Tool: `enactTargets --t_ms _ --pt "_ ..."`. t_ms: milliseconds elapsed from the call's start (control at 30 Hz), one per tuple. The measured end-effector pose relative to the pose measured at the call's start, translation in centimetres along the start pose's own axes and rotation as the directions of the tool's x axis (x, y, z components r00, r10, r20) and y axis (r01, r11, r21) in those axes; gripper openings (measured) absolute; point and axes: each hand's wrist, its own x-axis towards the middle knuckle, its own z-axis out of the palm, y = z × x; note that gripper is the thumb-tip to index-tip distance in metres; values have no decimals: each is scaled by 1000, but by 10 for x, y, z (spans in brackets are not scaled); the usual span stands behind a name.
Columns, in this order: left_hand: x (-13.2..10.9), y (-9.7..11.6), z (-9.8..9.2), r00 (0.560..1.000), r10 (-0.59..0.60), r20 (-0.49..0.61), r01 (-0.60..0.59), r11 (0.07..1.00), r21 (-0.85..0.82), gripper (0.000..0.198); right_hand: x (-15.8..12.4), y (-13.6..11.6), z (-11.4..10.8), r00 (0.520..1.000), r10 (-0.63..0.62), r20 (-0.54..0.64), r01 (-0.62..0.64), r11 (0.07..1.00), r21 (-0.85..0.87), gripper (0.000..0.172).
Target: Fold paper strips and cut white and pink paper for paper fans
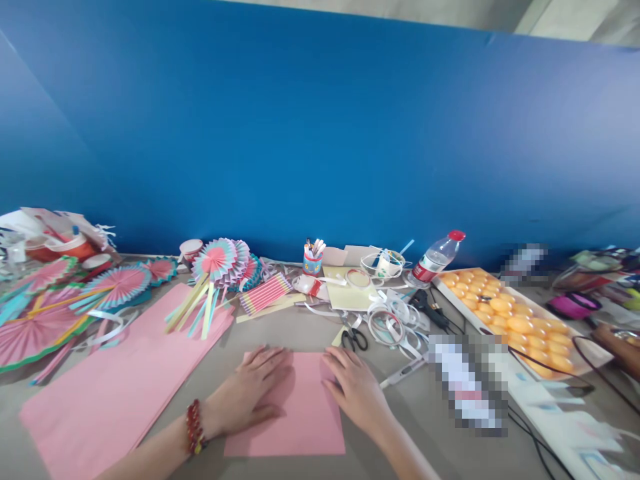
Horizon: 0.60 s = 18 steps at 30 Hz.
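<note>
A pink paper sheet (300,417) lies flat on the table in front of me. My left hand (253,393) rests palm down on its left part, fingers stretched out and flat, a red bead bracelet (194,428) on the wrist. My right hand (353,390) lies flat on the sheet's upper right corner, fingers stretched toward the far edge. Neither hand holds anything.
A stack of larger pink sheets (115,387) lies to the left, with folded paper fans (217,261) behind. Black scissors (354,339), tape rolls (385,325), a pen cup (313,261), a water bottle (435,259) and a tray of orange balls (515,320) fill the right. Another person's hand (617,343) reaches in at far right.
</note>
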Motion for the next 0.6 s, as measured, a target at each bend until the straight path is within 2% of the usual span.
enactTargets --t_ms 100,233,400,467,533,600 --pt "0 2 -2 1000 -4 -8 4 1000 12 70 0 0 0 1000 4 -4 -4 1000 7 38" --pt "2 10 -2 998 53 16 -53 998 -23 73 2 1 -3 1000 1 10 -1 1000 3 37" --pt "5 13 3 998 43 54 -41 998 -39 68 14 -8 -13 997 -77 3 77 997 2 37" --pt "5 12 7 999 34 1 -34 998 -55 65 20 -16 -18 991 -133 13 133 991 -10 36" --pt "3 10 10 994 -22 -104 16 998 -56 56 26 -27 -22 978 -202 54 203 979 -24 32" --pt "3 8 10 968 -105 -226 97 994 -48 45 32 -37 -23 959 -264 107 269 963 -32 28"
